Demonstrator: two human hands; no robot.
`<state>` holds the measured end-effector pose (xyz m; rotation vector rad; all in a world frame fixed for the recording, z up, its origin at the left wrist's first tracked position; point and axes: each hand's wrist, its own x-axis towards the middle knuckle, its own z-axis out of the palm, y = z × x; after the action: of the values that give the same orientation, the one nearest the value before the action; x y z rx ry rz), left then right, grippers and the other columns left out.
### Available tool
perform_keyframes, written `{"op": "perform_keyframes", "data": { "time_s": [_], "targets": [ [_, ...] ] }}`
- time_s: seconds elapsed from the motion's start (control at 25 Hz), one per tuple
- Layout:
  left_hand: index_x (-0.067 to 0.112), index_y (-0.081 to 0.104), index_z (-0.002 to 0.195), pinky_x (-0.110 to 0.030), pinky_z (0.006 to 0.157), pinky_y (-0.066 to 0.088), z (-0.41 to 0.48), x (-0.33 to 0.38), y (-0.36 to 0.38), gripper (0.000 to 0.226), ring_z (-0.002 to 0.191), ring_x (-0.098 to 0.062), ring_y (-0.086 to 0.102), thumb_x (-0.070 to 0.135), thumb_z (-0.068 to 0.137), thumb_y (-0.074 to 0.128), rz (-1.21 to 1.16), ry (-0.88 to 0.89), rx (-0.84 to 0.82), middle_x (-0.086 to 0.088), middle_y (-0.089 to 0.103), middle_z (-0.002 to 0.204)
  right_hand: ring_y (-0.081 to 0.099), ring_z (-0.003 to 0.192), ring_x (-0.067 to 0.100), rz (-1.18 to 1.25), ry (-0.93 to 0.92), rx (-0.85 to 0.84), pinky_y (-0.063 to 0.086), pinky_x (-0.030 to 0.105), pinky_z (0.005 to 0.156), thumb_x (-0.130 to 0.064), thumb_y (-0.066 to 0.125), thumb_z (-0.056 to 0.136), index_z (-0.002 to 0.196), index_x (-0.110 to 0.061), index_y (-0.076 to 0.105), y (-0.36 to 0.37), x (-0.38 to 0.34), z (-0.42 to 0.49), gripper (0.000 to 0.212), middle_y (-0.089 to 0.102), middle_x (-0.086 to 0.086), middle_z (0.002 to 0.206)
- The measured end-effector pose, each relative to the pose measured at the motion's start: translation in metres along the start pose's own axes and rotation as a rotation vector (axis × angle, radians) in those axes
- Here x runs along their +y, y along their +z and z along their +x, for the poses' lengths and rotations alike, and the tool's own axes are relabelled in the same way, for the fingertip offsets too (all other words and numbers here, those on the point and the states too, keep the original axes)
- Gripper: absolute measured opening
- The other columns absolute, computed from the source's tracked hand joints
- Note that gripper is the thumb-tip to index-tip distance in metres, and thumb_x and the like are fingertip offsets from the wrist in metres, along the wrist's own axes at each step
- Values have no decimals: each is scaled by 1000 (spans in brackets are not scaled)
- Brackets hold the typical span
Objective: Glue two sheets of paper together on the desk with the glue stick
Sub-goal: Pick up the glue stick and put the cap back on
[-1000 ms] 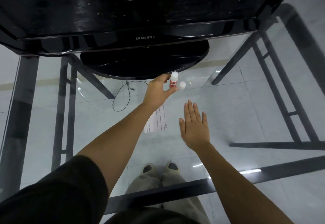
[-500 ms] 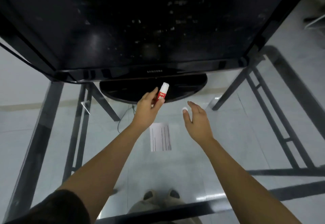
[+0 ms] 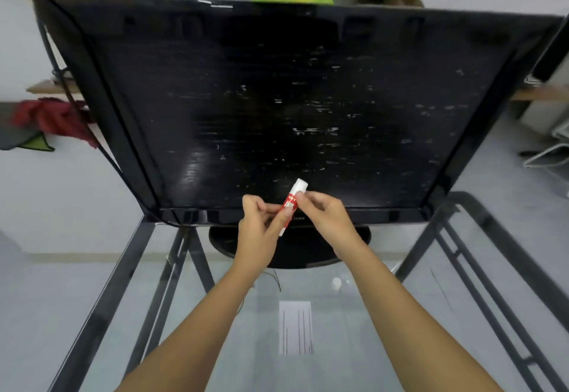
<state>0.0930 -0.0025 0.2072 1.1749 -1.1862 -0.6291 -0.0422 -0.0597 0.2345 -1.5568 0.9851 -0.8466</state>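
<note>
Above the glass desk [image 3: 385,314], left hand [image 3: 261,231] and right hand [image 3: 326,216] grips pinching glue stick [image 3: 292,205]

- Soft, even, rather dim indoor light; no hard shadows fall on the hands or forearms.
- Beyond the hands, the dark monitor screen [image 3: 308,108] shows pale smeared streaks of reflection.
- Below the forearms, the glass desk [image 3: 215,330] has faint glare and a small bright spot.
- Motion blur softens everything, including the glue stick [image 3: 291,205] label.
- Wide-angle distortion bends straight lines toward the edges.
</note>
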Motion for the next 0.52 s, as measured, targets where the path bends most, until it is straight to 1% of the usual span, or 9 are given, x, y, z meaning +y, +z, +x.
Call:
{"op": "perform_keyframes", "data": {
  "time_s": [0.12,0.16,0.2,0.24,0.28,0.32,0.36,0.44,0.52],
  "targets": [
    [29,38,88,-18,68,54,-1,7,-1,24,77,-6,67,43,83,56,83,10,23,2,67,86,63,90,-6,21,-24,2,45,7,68,-43,61,83,92,-28,72,2,-9,2,21,72,-15,91],
    [30,41,92,-16,65,52,-3,7,-1,24,75,-5,66,51,83,50,96,-43,38,4,66,85,63,90,-5,30,-23,15,44,10,70,-44,61,84,91,-27,72,3,-10,1,22,72,-14,91],
    [29,45,97,-15,62,51,-6,6,0,31,74,-7,66,57,83,42,40,-168,47,3,67,82,63,91,-5,43,-25,35,42,13,73,-44,59,84,91,-27,72,3,-9,0,22,72,-14,91],
    [26,49,102,-17,62,51,-9,5,1,41,72,-10,67,61,84,37,-143,-364,46,-1,70,80,63,91,-4,55,-31,54,41,15,74,-45,58,85,91,-28,71,2,-9,-2,22,72,-13,92],
    [21,52,106,-22,60,53,-13,6,3,47,68,-14,68,61,86,36,-392,-560,30,-5,71,75,63,92,-4,63,-40,64,41,15,75,-45,57,86,92,-29,71,1,-8,-4,22,72,-14,92],
    [17,55,108,-24,58,54,-16,7,2,48,63,-16,66,57,88,39,-593,-688,24,-7,70,70,62,92,-5,68,-48,61,42,14,74,-45,56,87,93,-30,70,1,-8,-7,21,71,-15,93],
    [13,56,109,-24,57,54,-18,8,2,45,60,-14,64,52,89,46,-713,-742,16,-7,67,67,62,93,-6,70,-54,53,43,12,73,-45,55,87,94,-31,69,0,-8,-9,20,71,-15,94],
    [9,58,108,-22,59,54,-19,9,0,38,60,-10,62,40,86,57,-754,-711,-20,-4,65,68,62,93,-4,72,-67,70,44,12,74,-45,54,88,92,-31,68,0,-7,-13,20,71,-12,95],
    [10,61,99,-21,66,54,-20,10,0,28,70,-11,64,32,81,64,-708,-580,-39,-5,67,79,63,91,1,59,-75,142,44,16,77,-46,53,88,88,-25,69,0,-6,-14,27,71,-5,92]
  ]
}}
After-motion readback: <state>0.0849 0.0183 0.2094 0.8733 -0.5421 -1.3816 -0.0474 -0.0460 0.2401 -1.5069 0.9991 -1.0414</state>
